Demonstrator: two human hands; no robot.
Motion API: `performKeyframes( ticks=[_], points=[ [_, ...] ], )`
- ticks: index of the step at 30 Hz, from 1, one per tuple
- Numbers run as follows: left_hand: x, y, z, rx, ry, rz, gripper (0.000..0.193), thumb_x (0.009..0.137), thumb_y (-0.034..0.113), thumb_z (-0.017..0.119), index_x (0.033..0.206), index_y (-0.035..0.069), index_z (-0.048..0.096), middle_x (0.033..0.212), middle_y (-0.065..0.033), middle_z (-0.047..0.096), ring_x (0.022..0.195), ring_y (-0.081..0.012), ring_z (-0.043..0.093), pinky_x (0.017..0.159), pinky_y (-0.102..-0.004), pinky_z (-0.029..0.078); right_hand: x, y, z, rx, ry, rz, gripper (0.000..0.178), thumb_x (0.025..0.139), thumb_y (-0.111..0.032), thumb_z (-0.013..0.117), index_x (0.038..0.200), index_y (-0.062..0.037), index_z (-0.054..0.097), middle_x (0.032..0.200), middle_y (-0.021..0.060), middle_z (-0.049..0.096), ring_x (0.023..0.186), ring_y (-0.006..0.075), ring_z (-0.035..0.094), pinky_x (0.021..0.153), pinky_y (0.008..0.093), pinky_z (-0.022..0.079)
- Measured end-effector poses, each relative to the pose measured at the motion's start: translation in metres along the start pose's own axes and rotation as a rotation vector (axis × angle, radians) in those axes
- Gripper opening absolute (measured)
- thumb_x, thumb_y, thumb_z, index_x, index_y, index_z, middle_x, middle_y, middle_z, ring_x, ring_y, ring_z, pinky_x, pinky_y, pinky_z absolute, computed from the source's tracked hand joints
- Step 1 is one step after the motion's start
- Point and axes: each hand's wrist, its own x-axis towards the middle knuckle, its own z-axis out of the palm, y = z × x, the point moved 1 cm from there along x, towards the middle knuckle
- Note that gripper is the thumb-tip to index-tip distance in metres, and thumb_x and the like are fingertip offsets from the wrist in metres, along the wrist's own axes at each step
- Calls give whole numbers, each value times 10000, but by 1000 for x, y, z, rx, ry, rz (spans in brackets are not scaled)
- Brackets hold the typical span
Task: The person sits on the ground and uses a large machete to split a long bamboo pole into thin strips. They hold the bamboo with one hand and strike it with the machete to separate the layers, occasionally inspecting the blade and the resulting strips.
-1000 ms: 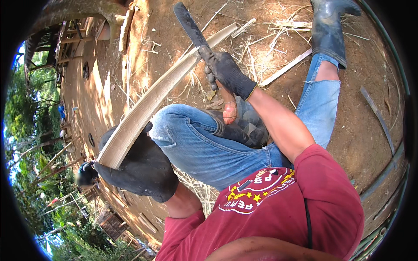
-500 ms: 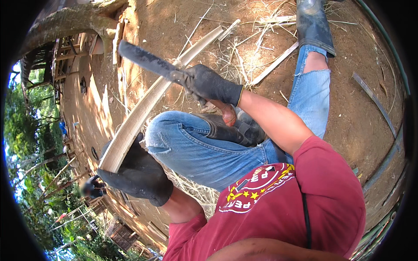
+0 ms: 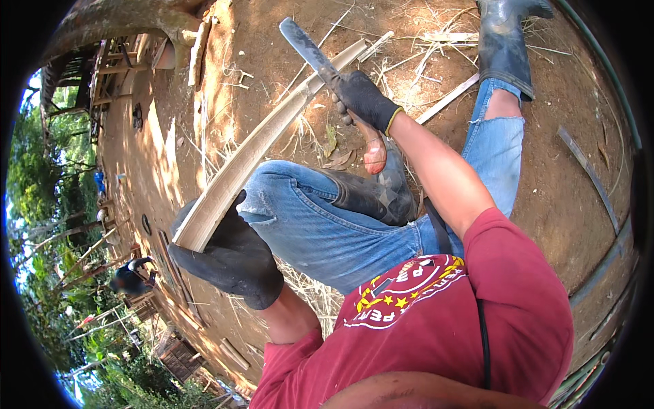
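My left hand (image 3: 235, 255), in a dark glove, is closed round the near end of a long split bamboo strip (image 3: 262, 146). Its pale, hollowed inner side faces up, and the strip slants away to the upper right. In a black glove with a yellow-edged cuff, my right hand (image 3: 366, 101) grips a machete (image 3: 306, 46). The dark blade lies across the far part of the strip, its tip pointing up and left. Below my right hand the reddish-brown end of the wooden handle (image 3: 374, 158) sticks out. Whether the edge touches the bamboo I cannot tell.
My bent knee (image 3: 262, 194) in torn jeans is close beside the strip. Thin shavings and a pale strip (image 3: 446, 99) litter the dirt beyond. My outstretched boot (image 3: 503, 51) is at the upper right. A log (image 3: 122, 24) lies upper left; another person (image 3: 133, 276) is far left.
My right hand and the machete have moved away up and right along the strip, the blade now pointing more steeply upward. The left hand keeps its hold; the view has shifted slightly.
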Motion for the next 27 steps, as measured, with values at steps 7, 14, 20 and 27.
performKeyframes(
  ticks=[7, 14, 20, 27],
  points=[
    [1, 8, 4, -402, 115, -191, 541, 1033, 437, 298, 1057, -50, 532, 982, -174, 581, 864, -296, 656, 788, -427, 594, -27, 4, 11, -127, -144, -136, 624, 923, -563, 577, 812, 50, 591, 593, 63, 543, 472, 160, 568, 405, 316, 487],
    [-1, -8, -16, 108, -74, -48, 382, 1019, 302, 475, 1346, 115, 410, 1197, -172, 565, 1109, -337, 589, 933, -477, 559, -23, 23, 15, 131, -266, -113, 568, 947, -560, 542, 825, -7, 574, 579, 49, 532, 431, 142, 520, 362, 286, 435],
    [-3, -10, -19, -520, -117, -123, 411, 1014, 233, 507, 1319, -8, 374, 1194, -179, 571, 1065, -290, 621, 891, -414, 575, -27, 18, 9, 99, -172, -32, 550, 954, -558, 527, 788, -34, 539, 547, 8, 489, 422, 111, 507, 380, 289, 447],
    [-6, -2, -6, -76, 48, -138, 408, 1018, 345, 382, 1205, -10, 455, 1077, -163, 580, 981, -287, 625, 859, -405, 560, -77, -24, 49, -380, -315, -225, 433, 1009, -409, 501, 998, 8, 614, 602, 20, 545, 427, 98, 532, 356, 282, 459]
  ],
)
